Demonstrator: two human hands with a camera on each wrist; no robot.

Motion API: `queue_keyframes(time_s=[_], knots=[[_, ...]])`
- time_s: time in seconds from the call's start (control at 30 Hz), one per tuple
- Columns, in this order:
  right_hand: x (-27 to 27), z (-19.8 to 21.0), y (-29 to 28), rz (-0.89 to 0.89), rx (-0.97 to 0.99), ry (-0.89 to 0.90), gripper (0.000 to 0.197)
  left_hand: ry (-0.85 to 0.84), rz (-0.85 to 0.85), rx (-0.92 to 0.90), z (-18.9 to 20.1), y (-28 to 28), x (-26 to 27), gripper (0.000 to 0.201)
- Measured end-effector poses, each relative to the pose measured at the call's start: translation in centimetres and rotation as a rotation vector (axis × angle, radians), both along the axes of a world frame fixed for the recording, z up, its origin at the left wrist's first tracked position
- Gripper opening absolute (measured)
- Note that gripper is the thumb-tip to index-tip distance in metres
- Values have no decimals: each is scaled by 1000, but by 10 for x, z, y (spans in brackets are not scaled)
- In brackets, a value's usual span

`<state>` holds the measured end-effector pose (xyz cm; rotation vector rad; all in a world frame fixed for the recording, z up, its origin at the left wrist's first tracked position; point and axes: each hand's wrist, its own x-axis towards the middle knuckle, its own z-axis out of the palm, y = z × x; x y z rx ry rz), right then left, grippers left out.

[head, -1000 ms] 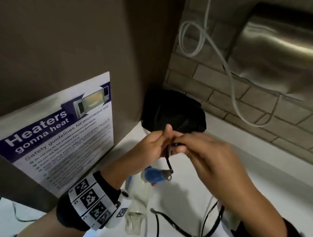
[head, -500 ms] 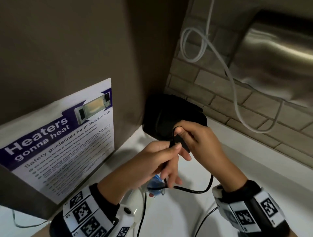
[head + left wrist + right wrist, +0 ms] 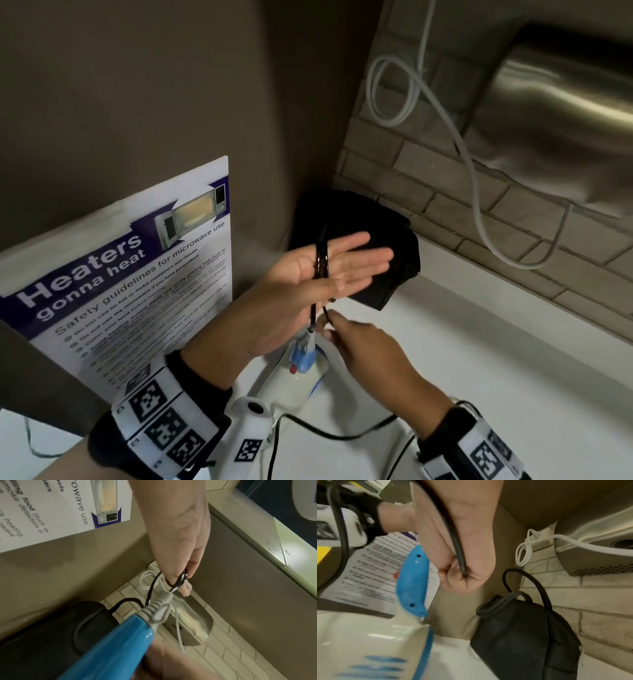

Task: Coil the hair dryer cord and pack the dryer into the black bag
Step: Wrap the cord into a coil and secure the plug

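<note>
At frame centre the left hand [image 3: 329, 270] lies flat, fingers [image 3: 370, 257] straight, black cord [image 3: 321, 262] looped crosswise around its palm, while just below, the right hand [image 3: 363, 346] pinches the trailing cord above the hair dryer [image 3: 301, 363], the black bag [image 3: 376, 246] behind them on the surface [image 3: 479, 377].

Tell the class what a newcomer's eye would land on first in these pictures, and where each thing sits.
First, the left hand, held flat at centre with the black cord looped around the palm, while the right hand pinches the cord just below. Under them hangs the blue and white hair dryer. The black bag sits in the corner behind, and a microwave safety poster leans at left.
</note>
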<state>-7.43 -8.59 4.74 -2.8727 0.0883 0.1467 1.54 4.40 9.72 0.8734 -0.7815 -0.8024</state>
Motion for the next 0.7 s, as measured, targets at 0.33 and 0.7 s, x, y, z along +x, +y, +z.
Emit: queue_keyframes(time_s=[0.33,0.7], knots=[[-67,18,29,-127,-158,-15,17,112,143,-17,-6,-4,28,63],[-100,79,14,-295,-40,-399,7,-77,160,123,-2,3,23,52]])
